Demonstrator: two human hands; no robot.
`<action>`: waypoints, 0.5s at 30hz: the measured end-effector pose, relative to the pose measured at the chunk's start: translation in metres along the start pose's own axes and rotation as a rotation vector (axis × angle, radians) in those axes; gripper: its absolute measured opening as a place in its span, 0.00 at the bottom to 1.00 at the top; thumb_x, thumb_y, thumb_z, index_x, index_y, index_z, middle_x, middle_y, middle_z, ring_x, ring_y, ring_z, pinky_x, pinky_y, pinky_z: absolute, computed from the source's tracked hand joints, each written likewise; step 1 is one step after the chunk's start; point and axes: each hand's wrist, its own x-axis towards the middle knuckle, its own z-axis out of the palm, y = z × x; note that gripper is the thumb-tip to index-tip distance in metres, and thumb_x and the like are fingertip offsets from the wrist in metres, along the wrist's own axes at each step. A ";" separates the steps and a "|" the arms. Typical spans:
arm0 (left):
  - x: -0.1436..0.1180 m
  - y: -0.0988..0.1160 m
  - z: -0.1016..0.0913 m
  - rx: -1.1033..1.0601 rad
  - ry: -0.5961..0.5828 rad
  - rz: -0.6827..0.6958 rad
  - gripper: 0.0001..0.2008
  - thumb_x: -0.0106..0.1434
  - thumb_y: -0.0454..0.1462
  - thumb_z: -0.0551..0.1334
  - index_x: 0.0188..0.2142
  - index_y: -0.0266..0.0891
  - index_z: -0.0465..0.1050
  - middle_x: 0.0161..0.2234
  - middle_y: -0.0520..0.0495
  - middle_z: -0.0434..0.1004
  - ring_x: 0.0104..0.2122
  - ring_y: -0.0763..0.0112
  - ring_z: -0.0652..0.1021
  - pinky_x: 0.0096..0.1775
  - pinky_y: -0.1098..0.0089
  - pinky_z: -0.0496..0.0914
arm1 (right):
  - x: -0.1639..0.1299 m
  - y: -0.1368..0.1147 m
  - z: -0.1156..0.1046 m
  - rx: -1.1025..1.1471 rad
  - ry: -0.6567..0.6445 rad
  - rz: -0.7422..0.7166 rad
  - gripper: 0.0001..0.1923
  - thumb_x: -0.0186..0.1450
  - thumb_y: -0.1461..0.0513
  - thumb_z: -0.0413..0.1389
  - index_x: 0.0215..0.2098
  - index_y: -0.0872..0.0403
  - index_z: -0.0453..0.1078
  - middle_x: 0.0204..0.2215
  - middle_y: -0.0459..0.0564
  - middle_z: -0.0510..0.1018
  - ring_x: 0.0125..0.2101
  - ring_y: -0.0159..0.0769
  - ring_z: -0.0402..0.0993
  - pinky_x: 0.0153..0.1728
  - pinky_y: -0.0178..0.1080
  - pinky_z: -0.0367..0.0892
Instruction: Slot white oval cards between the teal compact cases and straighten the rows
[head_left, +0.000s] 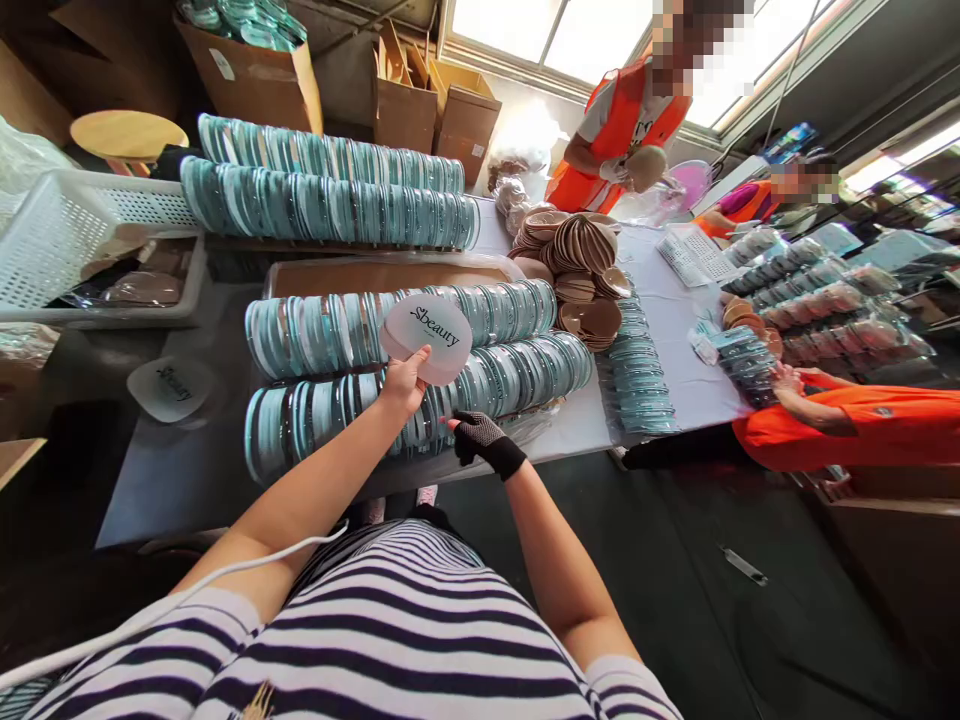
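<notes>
My bare left hand (pixel 407 378) pinches the lower edge of a white rounded panel (pixel 427 335) printed with "beauty" lettering. The panel is held tilted above two rows of mirror-like discs standing on edge, the back row (pixel 322 335) and the front row (pixel 300 425). Near that front row hovers my right hand (pixel 484 442), in a black dotted glove with bare fingertips. Its fingers are loosely bent and apart, with nothing visible in them. Another white lettered panel (pixel 172 388) lies flat on the table's left part.
More disc rows (pixel 330 205) stand at the back left, near a white plastic basket (pixel 191 270). Brown rounded pieces (pixel 585 245) are piled right of centre beside wrapped discs (pixel 637 370). Co-workers in orange (pixel 862 425) are across and to the right. Cardboard boxes (pixel 405 120) stand behind.
</notes>
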 end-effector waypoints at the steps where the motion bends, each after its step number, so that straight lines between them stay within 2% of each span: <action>1: -0.001 0.000 0.002 0.005 0.012 -0.008 0.19 0.58 0.23 0.64 0.48 0.38 0.76 0.38 0.48 0.83 0.33 0.74 0.81 0.46 0.69 0.75 | 0.001 -0.008 -0.006 -0.119 0.137 -0.045 0.18 0.64 0.52 0.51 0.45 0.56 0.70 0.19 0.43 0.72 0.19 0.31 0.68 0.26 0.34 0.69; 3: -0.005 0.001 0.004 0.015 0.011 -0.014 0.20 0.57 0.23 0.65 0.48 0.38 0.76 0.39 0.47 0.83 0.33 0.73 0.81 0.46 0.69 0.75 | 0.005 -0.028 -0.020 -0.297 0.429 -0.227 0.21 0.66 0.53 0.50 0.52 0.55 0.69 0.34 0.51 0.80 0.32 0.34 0.76 0.36 0.36 0.72; 4: -0.009 0.001 0.004 0.016 -0.009 -0.014 0.21 0.56 0.23 0.66 0.49 0.39 0.76 0.39 0.47 0.83 0.34 0.72 0.81 0.45 0.69 0.75 | 0.007 -0.039 -0.026 -0.347 0.534 -0.331 0.24 0.66 0.54 0.49 0.57 0.55 0.66 0.42 0.54 0.79 0.40 0.35 0.76 0.43 0.38 0.71; 6: -0.017 0.000 0.002 0.018 -0.073 -0.021 0.23 0.54 0.24 0.67 0.49 0.40 0.75 0.40 0.47 0.83 0.37 0.70 0.82 0.45 0.69 0.75 | 0.010 -0.059 -0.035 -0.434 0.621 -0.464 0.30 0.67 0.55 0.49 0.65 0.56 0.57 0.55 0.58 0.73 0.52 0.37 0.72 0.52 0.41 0.67; 8: -0.026 0.000 -0.004 0.040 -0.113 -0.027 0.22 0.54 0.25 0.67 0.48 0.39 0.76 0.39 0.47 0.83 0.39 0.68 0.82 0.44 0.69 0.75 | 0.009 -0.073 -0.033 -0.547 0.646 -0.508 0.32 0.66 0.57 0.50 0.66 0.57 0.55 0.60 0.60 0.68 0.58 0.40 0.66 0.57 0.43 0.64; 10: -0.033 0.001 -0.012 0.087 -0.088 -0.030 0.20 0.52 0.26 0.68 0.45 0.38 0.77 0.37 0.46 0.83 0.40 0.64 0.81 0.44 0.67 0.75 | 0.005 -0.079 -0.020 -0.662 0.679 -0.557 0.30 0.66 0.58 0.50 0.65 0.57 0.59 0.61 0.59 0.67 0.60 0.42 0.63 0.59 0.45 0.61; 12: -0.037 0.002 -0.018 0.126 -0.082 -0.036 0.16 0.51 0.27 0.70 0.40 0.36 0.78 0.34 0.45 0.83 0.41 0.59 0.81 0.44 0.65 0.75 | 0.002 -0.080 -0.003 -0.727 0.684 -0.618 0.25 0.66 0.59 0.50 0.60 0.56 0.65 0.58 0.58 0.70 0.58 0.43 0.65 0.58 0.45 0.63; 15: -0.039 0.006 -0.020 0.134 -0.135 -0.045 0.14 0.49 0.28 0.71 0.37 0.35 0.78 0.34 0.44 0.82 0.39 0.59 0.81 0.42 0.63 0.75 | 0.004 -0.078 0.012 -0.643 0.679 -0.538 0.18 0.67 0.58 0.48 0.48 0.58 0.72 0.43 0.58 0.79 0.43 0.40 0.75 0.46 0.41 0.70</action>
